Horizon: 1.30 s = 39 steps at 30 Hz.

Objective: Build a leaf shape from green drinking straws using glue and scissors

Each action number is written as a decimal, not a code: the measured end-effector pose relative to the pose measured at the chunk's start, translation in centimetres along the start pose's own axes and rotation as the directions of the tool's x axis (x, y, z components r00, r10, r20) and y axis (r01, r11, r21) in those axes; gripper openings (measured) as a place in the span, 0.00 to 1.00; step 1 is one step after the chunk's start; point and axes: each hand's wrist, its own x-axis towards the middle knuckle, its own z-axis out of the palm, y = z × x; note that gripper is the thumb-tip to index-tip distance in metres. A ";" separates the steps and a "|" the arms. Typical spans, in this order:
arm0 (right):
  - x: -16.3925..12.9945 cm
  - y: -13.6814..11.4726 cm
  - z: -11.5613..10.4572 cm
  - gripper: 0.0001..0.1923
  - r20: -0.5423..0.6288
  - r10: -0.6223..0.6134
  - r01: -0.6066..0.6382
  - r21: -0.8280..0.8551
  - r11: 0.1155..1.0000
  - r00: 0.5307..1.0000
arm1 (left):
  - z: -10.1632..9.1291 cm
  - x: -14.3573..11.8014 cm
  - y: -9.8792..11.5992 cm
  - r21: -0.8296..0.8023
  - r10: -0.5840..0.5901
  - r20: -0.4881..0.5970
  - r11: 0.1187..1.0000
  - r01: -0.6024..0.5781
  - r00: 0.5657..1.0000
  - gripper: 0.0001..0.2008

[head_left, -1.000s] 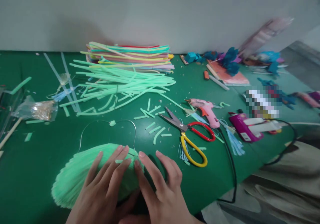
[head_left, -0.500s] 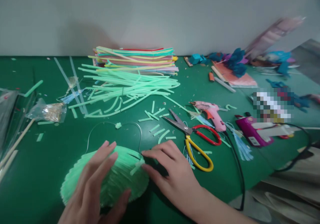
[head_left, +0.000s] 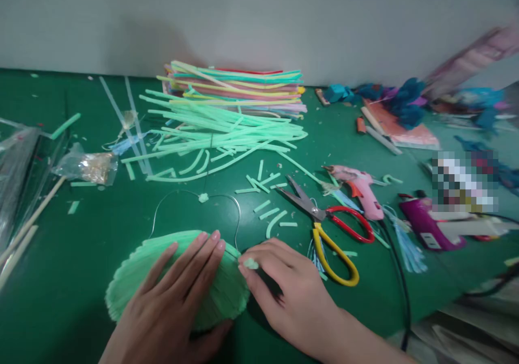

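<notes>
Green fuzzy pad (head_left: 135, 273): lying on the near part of the green table (head_left: 68, 250), a bit left of centre, ribbed and rounded. Left hand (head_left: 170, 293): open, laid across the pad's top, fingers extended and close together except the little finger, nothing gripped that I can see. Right hand (head_left: 290, 288): just off the pad's right end, thumb and index pinched on a small green piece (head_left: 251, 264); other fingers curled, partly hidden. Can't tell if the piece touches the pad. Thin wire (head_left: 239, 212) arcs out from the pad's far side, small green knot (head_left: 203, 197) at its middle. Right of the wire: short green offcuts (head_left: 270, 213), then scissors (head_left: 318, 214), blades slightly apart, red and yellow handles. Pink glue gun (head_left: 365, 191) just beyond them. Farther back: loose green stems (head_left: 227, 131), with a multicoloured stem bundle (head_left: 239, 85) behind, near the wall.
</notes>
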 end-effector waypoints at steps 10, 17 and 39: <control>-0.5 -0.2 -0.1 0.08 -0.014 0.086 -0.086 0.008 0.996 0.996 | 0.0 0.3 1.0 -0.176 -0.101 -0.082 0.981 0.085 0.992 0.29; -0.9 -0.2 -0.3 0.09 -0.004 0.025 -0.025 -0.028 0.999 1.000 | 0.2 0.4 1.0 -0.160 -0.023 -0.064 0.987 0.012 0.998 0.30; 8.5 -0.2 -4.6 0.14 0.788 -0.132 0.226 -0.009 0.974 0.601 | 0.2 0.4 0.9 -0.141 -0.016 -0.104 0.990 0.002 0.994 0.27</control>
